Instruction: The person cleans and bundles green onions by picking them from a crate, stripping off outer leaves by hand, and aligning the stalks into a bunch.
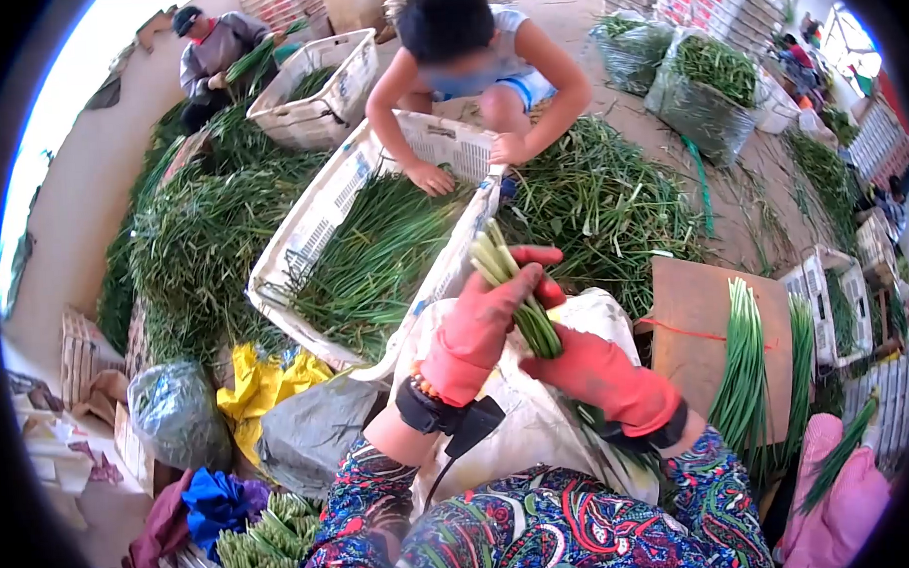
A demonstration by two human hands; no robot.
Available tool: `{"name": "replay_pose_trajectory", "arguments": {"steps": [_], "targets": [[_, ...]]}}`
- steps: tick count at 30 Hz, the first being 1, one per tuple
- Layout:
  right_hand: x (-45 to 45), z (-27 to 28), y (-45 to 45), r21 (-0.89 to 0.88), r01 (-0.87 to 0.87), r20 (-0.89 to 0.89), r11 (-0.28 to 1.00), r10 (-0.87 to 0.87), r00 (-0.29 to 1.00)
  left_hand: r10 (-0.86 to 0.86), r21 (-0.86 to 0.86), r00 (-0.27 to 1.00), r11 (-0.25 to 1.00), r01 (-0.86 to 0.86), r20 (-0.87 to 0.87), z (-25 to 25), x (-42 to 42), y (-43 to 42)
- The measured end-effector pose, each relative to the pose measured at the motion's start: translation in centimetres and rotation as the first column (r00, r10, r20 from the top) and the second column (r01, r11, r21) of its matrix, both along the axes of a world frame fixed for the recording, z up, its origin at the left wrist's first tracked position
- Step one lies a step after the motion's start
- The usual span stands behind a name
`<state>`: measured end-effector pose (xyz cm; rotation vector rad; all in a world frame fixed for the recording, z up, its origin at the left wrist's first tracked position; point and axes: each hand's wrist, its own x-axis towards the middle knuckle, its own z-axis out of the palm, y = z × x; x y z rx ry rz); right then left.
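Note:
A bunch of long green stalks with pale ends (538, 326), chive-like, is held in front of my lap. My left hand (476, 328), in a dirty red rubber glove, is closed round its upper part, the pale ends pointing up and away from me. My right hand (603, 374), gloved the same way, wraps the lower part, and its fingers are partly hidden. Leafy ends hang below that hand. Just beyond my hands stands a white plastic crate (307, 229) with loose green stalks (373, 257) inside.
Opposite me a person (487, 73) crouches, one hand in the crate. Heaps of greens (612, 208) lie around it. At right, tidy stalks (740, 374) rest on a brown board (691, 326). Yellow sacking (263, 391) and bundles (268, 546) lie at left. Another person (216, 57) works behind.

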<state>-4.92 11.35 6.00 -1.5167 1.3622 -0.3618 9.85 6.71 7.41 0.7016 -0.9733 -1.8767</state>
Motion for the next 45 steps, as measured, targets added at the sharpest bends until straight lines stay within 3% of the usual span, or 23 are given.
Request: {"name": "replay_pose_trajectory", "arguments": {"steps": [2, 4, 6, 8, 10, 12, 13, 14, 17, 20, 21, 22, 23, 24, 26, 28, 30, 35, 38, 39, 40, 43, 45], "targets": [[-1.2, 4.8, 0.3, -0.132, -0.347, -0.381, 0.928, 0.276, 0.883, -0.037, 0.066, 0.998, 0.997, 0.04, -0.05, -0.9, -0.1, 0.6], [-1.9, 9.3, -0.8, -0.316, -0.249, -0.48, 0.915, 0.073, 0.874, -0.098, -0.012, 0.991, 0.995, 0.098, -0.093, -2.3, -0.3, 0.7], [-2.4, 12.3, -2.7, -0.604, 0.027, -0.132, 0.797, -0.133, 0.982, -0.175, -0.043, 0.984, 0.984, 0.174, -0.023, -1.8, -0.7, 0.9], [-1.8, 13.9, -6.9, -0.933, -0.277, -0.285, 0.232, -0.004, 0.958, -0.21, -0.085, 0.977, 0.975, 0.206, -0.041, -1.4, -1.3, 1.1], [-0.2, 13.2, -7.3, -0.853, -0.515, -0.502, 0.088, 0.131, 0.855, -0.226, -0.127, 0.972, 0.968, 0.217, -0.059, -0.5, -1.5, 1.5], [1.9, 10.0, -5.6, -0.53, -0.746, -0.605, 0.403, 0.437, 0.666, -0.089, -0.237, 0.995, 0.967, 0.099, 0.051, -2.6, -0.2, 1.9], [2.2, 10.2, -5.4, -0.481, -0.613, -0.42, 0.627, 0.449, 0.789, 0.054, -0.325, 0.99, 0.946, -0.01, 0.127, -3.5, 0.0, 1.9], [2.3, 10.8, -5.2, -0.364, -0.463, -0.235, 0.808, 0.401, 0.885, -0.015, -0.253, 0.996, 0.967, 0.036, 0.086, -3.6, 0.3, 2.1], [-0.4, 6.5, -5.6, -0.383, -0.066, 0.385, 0.921, 0.224, 0.895, -0.125, -0.066, 0.982, 0.991, 0.116, -0.144, -2.3, 0.9, 1.9], [-0.5, 3.8, -1.5, -0.099, -0.24, 0.101, 0.966, 0.25, 0.963, 0.008, -0.047, 0.951, 0.999, -0.023, -0.309, -2.4, 0.7, 1.7], [-0.2, -0.3, 0.0, -0.234, -0.185, 0.243, 0.955, 0.242, 0.94, 0.056, 0.064, 0.944, 0.997, -0.037, -0.326, -2.0, 0.8, 1.8], [-0.2, -1.5, 1.8, -0.052, -0.108, 0.426, 0.993, 0.119, 0.897, 0.081, 0.097, 0.947, 0.994, -0.053, -0.312, -1.7, 0.8, 1.8], [-0.3, -2.1, 3.5, 0.211, 0.06, 0.466, 0.976, -0.154, 0.871, 0.095, 0.108, 0.937, 0.992, -0.061, -0.335, -1.9, 0.8, 1.8], [-0.4, -4.4, 5.0, 0.064, 0.235, 0.425, 0.97, -0.239, 0.873, 0.095, 0.121, 0.928, 0.991, -0.055, -0.359, -2.2, 0.6, 1.8], [-1.8, -2.9, 6.9, 0.378, 0.228, 0.228, 0.897, -0.329, 0.916, 0.04, 0.156, 0.919, 0.988, 0.023, -0.392, -3.2, 0.0, 1.7], [-2.5, -1.3, 8.9, 0.298, 0.317, -0.032, 0.9, -0.323, 0.946, 0.012, 0.245, 0.932, 0.966, 0.083, -0.363, -3.4, -1.2, 2.4], [-4.6, -0.6, 10.4, -0.068, 0.237, -0.197, 0.969, -0.246, 0.949, 0.03, 0.284, 0.91, 0.954, 0.098, -0.414, -5.0, -2.8, 2.6], [-8.7, 2.5, 13.3, -0.06, 0.231, -0.399, 0.971, -0.236, 0.886, 0.064, 0.23, 0.864, 0.971, 0.061, -0.5, -6.9, -2.7, 0.0], [-14.3, 3.1, 16.0, -0.228, 0.396, -0.635, 0.889, -0.445, 0.632, 0.044, -0.016, 0.854, 0.998, -0.06, -0.518, -12.0, 7.4, -8.5], [-17.5, 1.5, 17.0, -0.226, 0.511, -0.641, 0.829, -0.522, 0.563, 0.219, 0.052, 0.87, 0.974, -0.218, -0.443, -11.3, 8.2, -8.3], [-19.8, 1.9, 16.0, -0.043, 0.757, -0.613, 0.652, -0.615, 0.496, 0.382, 0.104, 0.856, 0.923, -0.37, -0.349, -10.1, 8.8, -8.1], [-27.2, -1.6, 14.7, -0.163, 0.899, -0.641, 0.406, -0.736, 0.216, 0.305, 0.132, 0.887, 0.952, -0.276, -0.346, -10.6, 10.6, -7.0], [-30.9, -4.4, 14.0, -0.269, 0.873, -0.588, 0.406, -0.788, 0.185, 0.334, 0.206, 0.883, 0.938, -0.278, -0.33, -12.1, 11.6, -6.3]]}}
